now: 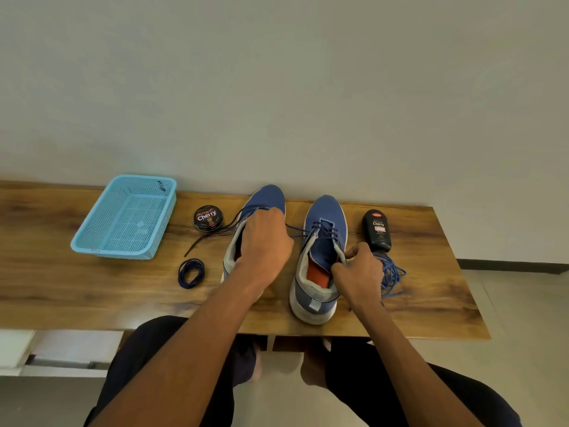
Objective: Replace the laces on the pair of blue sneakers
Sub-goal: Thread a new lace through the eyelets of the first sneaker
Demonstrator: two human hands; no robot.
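Two blue sneakers stand side by side on the wooden table (61,282), toes toward the wall. My left hand (264,241) lies over the left sneaker (268,198) with fingers curled around its dark navy lace (212,235), whose ends trail out to both sides. My right hand (358,272) pinches the grey collar of the right sneaker (324,217), which is laced with a dark navy lace. A coiled dark navy lace (191,273) lies left of the shoes. A loose pile of lighter blue laces (392,274) lies to the right.
A light blue plastic basket (92,238) stands at the left of the table. A round shoe polish tin (208,217) sits beside the left sneaker. A black polish bottle (377,231) lies right of the right sneaker. The wall rises directly behind the table.
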